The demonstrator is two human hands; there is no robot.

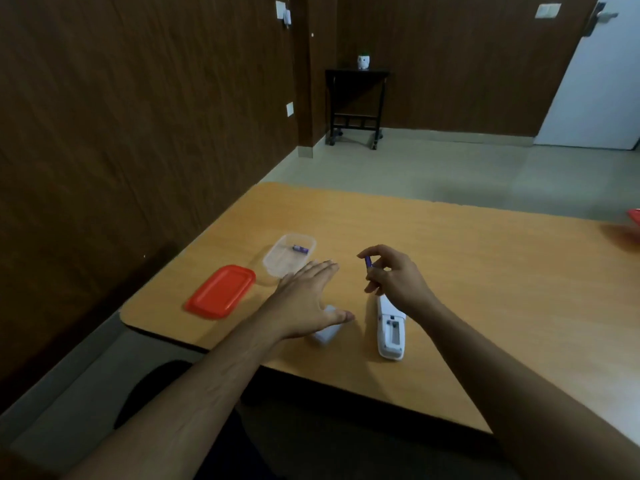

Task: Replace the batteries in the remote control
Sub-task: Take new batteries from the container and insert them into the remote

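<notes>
Plastics on a smooth wood-look table

The table has a smooth, matt orange wood-look laminate top; at its 10 o'clock lies a translucent, frosted plastic container holding a purple battery with a slightly shiny wrap, and beside that at 9 o'clock a red plastic lid, smooth with a soft sheen; the remote control at 6 o'clock is white, glossy-looking plastic, its open battery bay duller grey inside; the battery in the right hand has a purple smooth wrap; the walls look like dark, grained wood panelling, matt; the floor looks like pale, faintly reflective tile
</notes>
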